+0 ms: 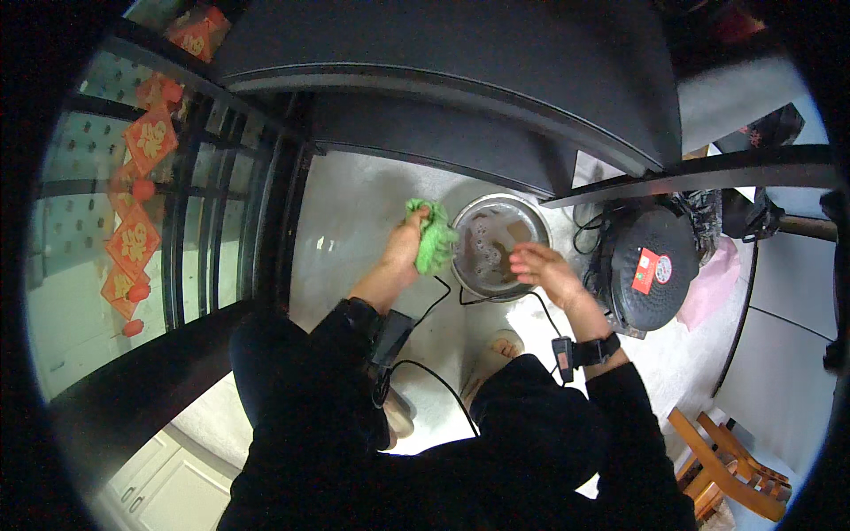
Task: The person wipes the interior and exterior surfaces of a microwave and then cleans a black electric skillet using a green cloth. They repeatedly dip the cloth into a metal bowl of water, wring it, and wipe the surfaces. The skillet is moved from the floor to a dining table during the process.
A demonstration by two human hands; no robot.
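I have the left hand [407, 241] grasping the green cloth [435, 243] just left of the basin [501, 197], which holds murky, bubbly water [485, 241] on the floor [354, 195]. My right hand [552, 274] is released, fingers loosely extended over the basin's near right rim. Farther right sits a round black appliance [660, 237].

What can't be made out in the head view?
In the head view:
1. Basin floor: hidden by cloudy, sudsy water in the metal basin.
2. Left hand: most of its fingers are hidden by the green cloth it grips.
3. Right hand: palm turned away; one overhead view can't settle whether it touches the rim.
4. Wooden chair: partly cut off by the dark fisheye border.
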